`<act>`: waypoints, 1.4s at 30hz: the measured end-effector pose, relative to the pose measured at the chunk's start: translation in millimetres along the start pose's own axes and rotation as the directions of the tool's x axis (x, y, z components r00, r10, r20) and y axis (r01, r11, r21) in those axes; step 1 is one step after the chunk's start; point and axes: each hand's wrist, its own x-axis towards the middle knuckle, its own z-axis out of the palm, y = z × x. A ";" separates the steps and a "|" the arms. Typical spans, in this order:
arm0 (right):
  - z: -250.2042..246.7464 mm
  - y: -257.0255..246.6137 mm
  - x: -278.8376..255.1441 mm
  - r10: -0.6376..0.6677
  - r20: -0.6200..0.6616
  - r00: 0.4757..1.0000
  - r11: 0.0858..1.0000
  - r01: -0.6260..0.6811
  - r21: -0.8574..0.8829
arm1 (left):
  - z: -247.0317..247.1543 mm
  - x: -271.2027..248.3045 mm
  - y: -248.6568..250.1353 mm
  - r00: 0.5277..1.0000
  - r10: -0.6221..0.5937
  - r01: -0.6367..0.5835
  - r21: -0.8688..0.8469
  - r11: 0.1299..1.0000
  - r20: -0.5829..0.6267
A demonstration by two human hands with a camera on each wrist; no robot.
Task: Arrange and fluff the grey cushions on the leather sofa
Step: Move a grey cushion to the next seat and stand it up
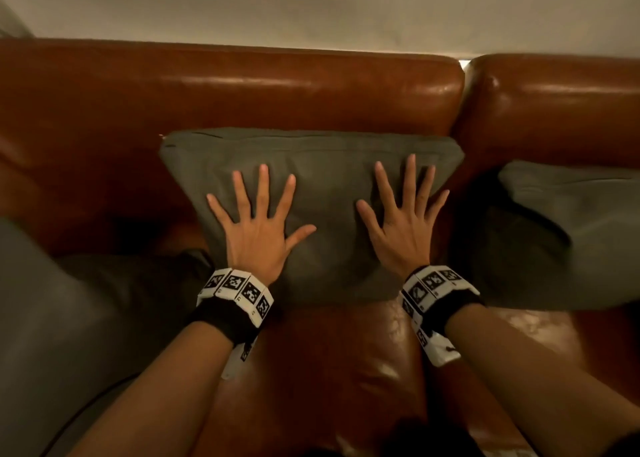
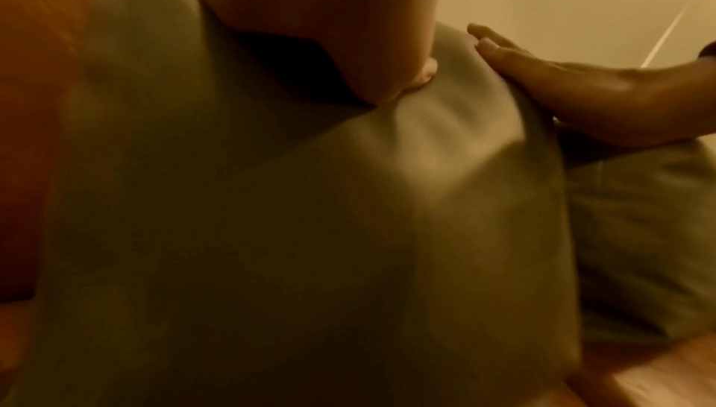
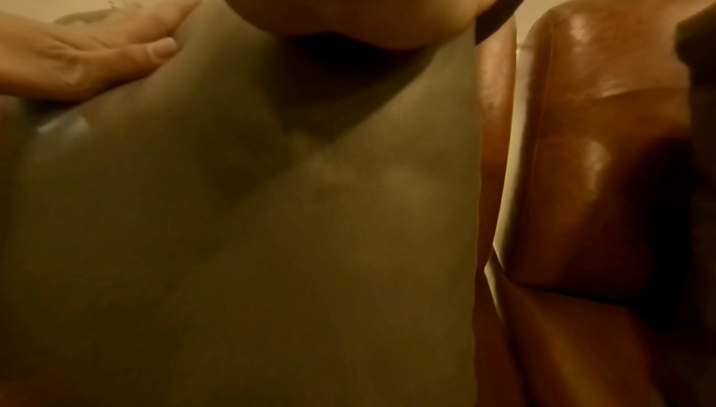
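Note:
A grey cushion (image 1: 325, 186) leans against the backrest of the brown leather sofa (image 1: 242, 86), in the middle of the head view. My left hand (image 1: 258, 221) lies flat on its left half, fingers spread and straight. My right hand (image 1: 403, 214) presses flat on its right half in the same way. The left wrist view shows the cushion (image 2: 271, 230) close up, with the right hand (image 2: 562, 83) resting on it. From the right wrist, the cushion (image 3: 251, 230) fills the view and the left hand (image 3: 96, 46) lies at the upper left.
A second grey cushion (image 1: 568, 235) leans on the sofa's right section (image 1: 561, 103). Another grey cushion (image 1: 52, 300) lies at the left. Bare leather seat (image 1: 332, 370) shows between my forearms. A pale wall (image 1: 311, 6) runs behind the sofa.

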 end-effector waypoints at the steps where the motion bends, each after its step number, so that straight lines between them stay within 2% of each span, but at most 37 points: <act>1: 2.9 0.8 11.1 0.007 0.001 1.000 1.000 -0.007 -0.016 | 1.7 9.9 -0.3 1.000 0.005 -0.005 0.004 1.000 -0.013; 5: 14.3 8.4 47.9 -0.021 0.020 1.000 1.000 0.021 -0.019 | 9.2 40.0 1.4 0.999 0.021 -0.021 -0.015 1.000 -0.040; 10: 26.5 9.4 64.0 -0.029 0.087 0.996 0.999 0.032 -0.032 | 19.3 52.8 2.2 0.997 0.006 -0.004 -0.024 1.000 0.083; 14: 7.3 4.6 58.5 -0.036 0.135 0.990 0.999 0.037 -0.006 | -8.4 40.7 4.3 0.990 0.017 -0.011 -0.045 0.999 0.141; 15: -0.6 1.2 54.7 -0.029 0.107 0.994 0.999 0.027 0.021 | -19.8 36.1 6.8 0.992 -0.006 0.021 -0.120 0.992 0.125; 17: -17.4 -14.4 50.4 -0.040 -0.029 0.999 0.995 0.042 0.090 | -42.9 34.3 16.8 0.998 -0.057 0.061 -0.278 0.959 0.022; 19: -26.9 -44.3 56.9 -0.106 -0.105 0.989 0.979 0.123 0.165 | -59.2 49.4 30.3 0.993 -0.059 0.022 -0.326 0.945 -0.105; 20: -28.2 -60.9 63.8 -0.157 -0.071 0.985 0.967 0.168 0.192 | -63.1 62.3 36.2 0.991 -0.046 0.004 -0.328 0.945 -0.122; 21: -26.0 -74.7 71.5 -0.203 0.006 0.979 0.962 0.198 0.188 | -64.7 75.0 39.4 0.996 -0.034 0.005 -0.321 0.947 -0.084; 23: -16.9 -82.1 86.0 -0.217 0.210 0.953 0.974 0.198 0.109 | -51.8 91.3 31.5 0.993 -0.056 0.082 -0.254 0.964 0.107; 25: -11.2 -58.5 94.7 -0.125 0.364 0.923 0.992 0.129 0.014 | -34.3 89.7 3.8 0.936 -0.134 0.196 -0.163 0.967 0.325; 26: -11.5 -42.8 95.0 -0.083 0.385 0.919 0.995 0.097 -0.017 | -28.0 83.5 -13.0 0.914 -0.163 0.225 -0.130 0.966 0.372; 29: -18.3 2.3 85.5 0.016 0.270 0.963 0.988 0.026 -0.150 | -22.4 60.3 -51.0 0.934 -0.192 0.211 -0.031 0.977 0.300; 31: -25.3 29.8 77.1 0.197 0.168 0.966 0.969 -0.165 -0.186 | -27.5 51.2 -66.3 0.945 -0.253 0.244 0.068 0.967 0.205; 32: -28.5 42.0 73.7 0.304 0.150 0.941 0.951 -0.291 -0.104 | -30.2 48.7 -73.1 0.944 -0.303 0.296 0.071 0.953 0.128; 33: -30.4 53.2 71.2 0.385 0.167 0.908 0.916 -0.398 0.051 | -32.2 47.1 -77.6 0.931 -0.362 0.362 0.012 0.932 0.047; 34: -32.2 60.2 69.1 0.430 0.211 0.878 0.842 -0.474 0.257 | -35.0 46.7 -79.1 0.892 -0.452 0.448 -0.118 0.886 -0.004; 35: -33.4 60.7 67.0 0.455 0.248 0.855 0.726 -0.518 0.452 | -38.3 47.3 -78.9 0.825 -0.565 0.534 -0.313 0.785 -0.009; 36: -35.4 55.8 66.2 0.485 0.265 0.833 0.613 -0.540 0.577 | -42.8 49.2 -76.0 0.744 -0.667 0.596 -0.493 0.634 0.040; 37: -39.7 48.3 66.4 0.509 0.254 0.822 0.559 -0.540 0.629 | -47.7 51.1 -71.8 0.666 -0.737 0.631 -0.614 0.474 0.116; 38: -46.1 41.0 66.5 0.523 0.211 0.826 0.562 -0.520 0.643 | -53.5 51.9 -67.5 0.606 -0.771 0.663 -0.659 0.354 0.195; 39: -52.3 36.6 66.1 0.526 0.141 0.839 0.597 -0.483 0.641 | -58.6 50.6 -65.6 0.579 -0.782 0.676 -0.672 0.302 0.232; 40: -59.1 36.1 64.1 0.525 0.063 0.849 0.634 -0.439 0.636 | -62.4 46.4 -68.2 0.581 -0.784 0.666 -0.681 0.305 0.217; 42: -73.2 42.6 57.8 0.519 -0.036 0.854 0.659 -0.373 0.654 | -65.4 38.2 -78.4 0.619 -0.758 0.608 -0.736 0.297 0.206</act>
